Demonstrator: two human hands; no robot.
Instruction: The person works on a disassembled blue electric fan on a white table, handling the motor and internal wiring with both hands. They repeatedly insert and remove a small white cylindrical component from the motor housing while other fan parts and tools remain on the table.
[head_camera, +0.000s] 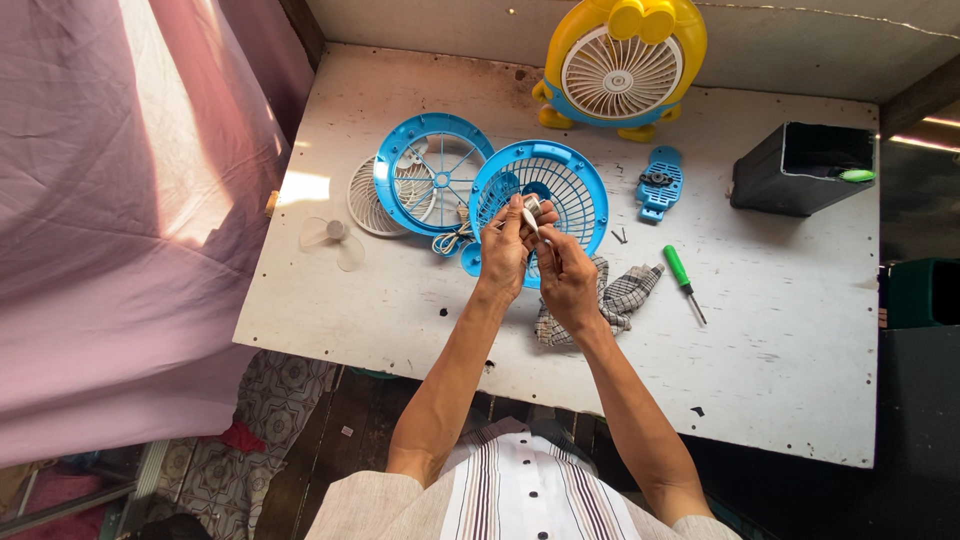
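Observation:
Both hands are raised over the white table (780, 330), pinching one small pale part (531, 213) between them. My left hand (505, 245) grips it from the left, and my right hand (566, 272) holds its lower end with thumb and finger. Behind the hands lies a blue round fan grille (575, 180). A second blue fan frame (430, 165) sits to its left, overlapping a white grille (365, 200). A thin wire (452, 240) runs from the frames toward my left hand.
A clear fan blade (333, 238) lies at the left. A checked cloth (620, 297), a green screwdriver (682, 278), a small blue base part (659, 182), a yellow toy-shaped fan (622, 65) and a dark box (800, 165) occupy the right and back. A pink curtain (110, 200) hangs left.

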